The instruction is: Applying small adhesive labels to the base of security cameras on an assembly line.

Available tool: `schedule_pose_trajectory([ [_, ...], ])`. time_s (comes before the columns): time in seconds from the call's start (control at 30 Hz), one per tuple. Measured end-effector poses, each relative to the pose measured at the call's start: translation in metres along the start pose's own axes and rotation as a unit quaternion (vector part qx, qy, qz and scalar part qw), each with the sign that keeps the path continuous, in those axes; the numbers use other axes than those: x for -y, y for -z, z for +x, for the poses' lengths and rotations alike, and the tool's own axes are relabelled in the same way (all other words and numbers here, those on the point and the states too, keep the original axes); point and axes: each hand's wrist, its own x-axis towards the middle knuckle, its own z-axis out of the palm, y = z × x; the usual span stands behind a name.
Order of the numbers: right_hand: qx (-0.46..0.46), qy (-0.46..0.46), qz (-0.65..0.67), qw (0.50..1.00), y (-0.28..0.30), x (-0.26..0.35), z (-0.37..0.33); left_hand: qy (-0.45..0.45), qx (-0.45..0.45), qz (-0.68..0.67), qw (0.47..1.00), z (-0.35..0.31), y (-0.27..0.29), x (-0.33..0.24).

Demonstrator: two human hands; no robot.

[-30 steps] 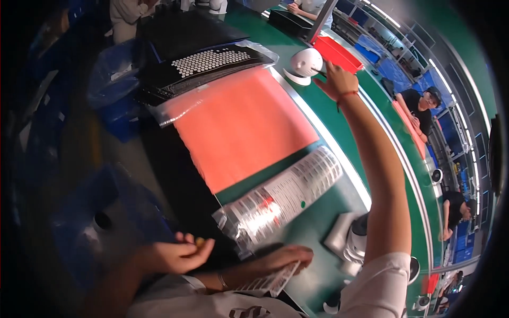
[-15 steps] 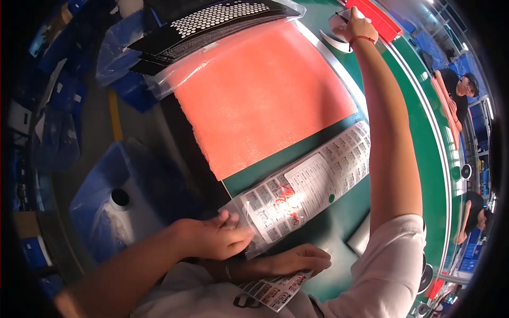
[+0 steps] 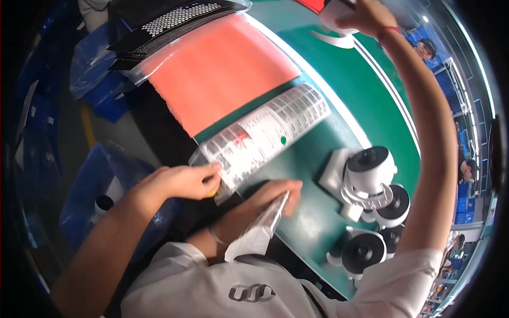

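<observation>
My left hand (image 3: 275, 197), with a band at the wrist, is closed on a sheet of labels (image 3: 260, 233) that hangs tilted in front of my shirt. Far off at the upper right, my right hand (image 3: 374, 18) grips a white rounded device (image 3: 334, 15) with a curved white bracket below it. Another person's hand (image 3: 193, 181) reaches in from the lower left and pinches the near end of a clear plastic bag of label sheets (image 3: 265, 132). Something small and yellow shows under those fingers.
An orange foam sheet (image 3: 222, 74) lies beyond the bag on the green table, with black perforated panels (image 3: 175, 26) behind it. Several white devices with black round faces, including one large one (image 3: 371, 164), stand at the right. A blue-lined bin (image 3: 90, 185) is at left.
The view has swung right, bringing the white devices into sight. My right hand still holds its device, now nearer the top edge. The label sheet in my left hand has turned nearly edge-on.
</observation>
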Motion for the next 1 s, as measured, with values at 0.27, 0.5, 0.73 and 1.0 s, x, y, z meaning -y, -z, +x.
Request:
schedule_pose_trajectory([
  [0.27, -0.155, 0.200, 0.167, 0.953, 0.130, -0.070, -0.221, -0.062, -0.006, 0.093, 0.994, -0.012, 0.007, 0.023],
  [0.5, 0.026, 0.128, 0.254, 0.959, 0.167, 0.021, -0.395, -0.192, -0.119, 0.318, 0.921, -0.078, -0.028, 0.039],
  [0.73, 0.005, 0.215, 0.125, 0.969, 0.115, 0.043, -0.416, -0.128, -0.135, 0.387, 0.903, -0.087, -0.016, 0.064],
  [1.0, -0.018, 0.137, 0.240, 0.961, 0.120, 0.038, -0.459, -0.191, -0.188, 0.406, 0.874, -0.085, -0.007, 0.049],
])
